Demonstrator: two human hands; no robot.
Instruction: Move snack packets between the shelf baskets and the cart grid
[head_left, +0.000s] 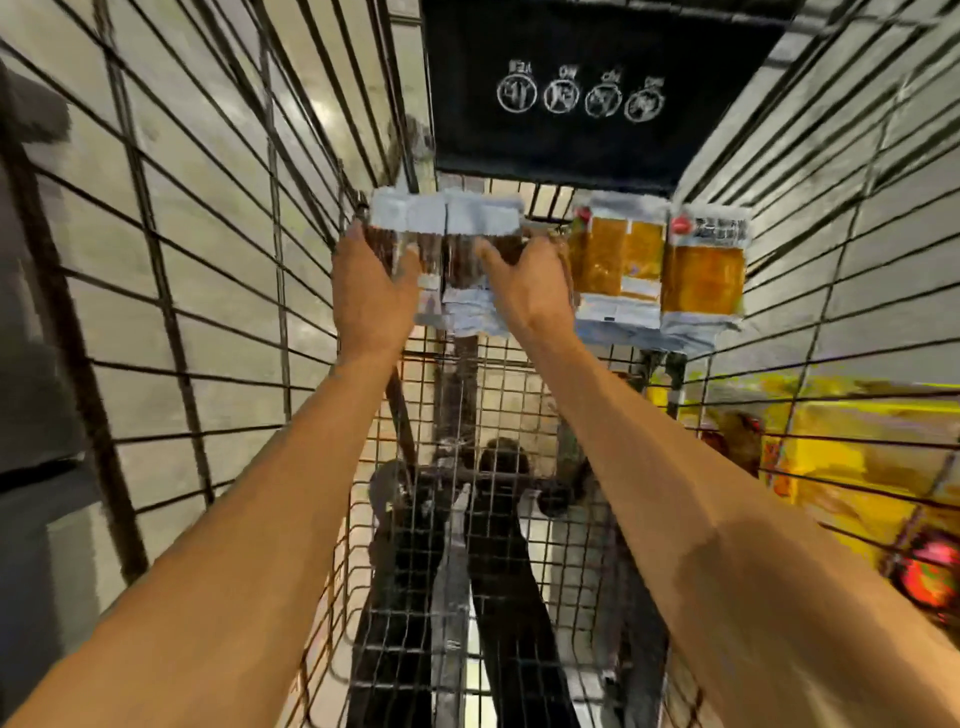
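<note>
Stretches both bare forearms forward over the wire cart grid, past yellow packs blurred beyond the right-hand wires. Grasps a pair of brown snack packets at the far end, with the left hand curled round their left edge and the right hand clasping their right side, just beside two orange packets standing against the end wall. Shows, farther up, a black panel with four white round symbols.
</note>
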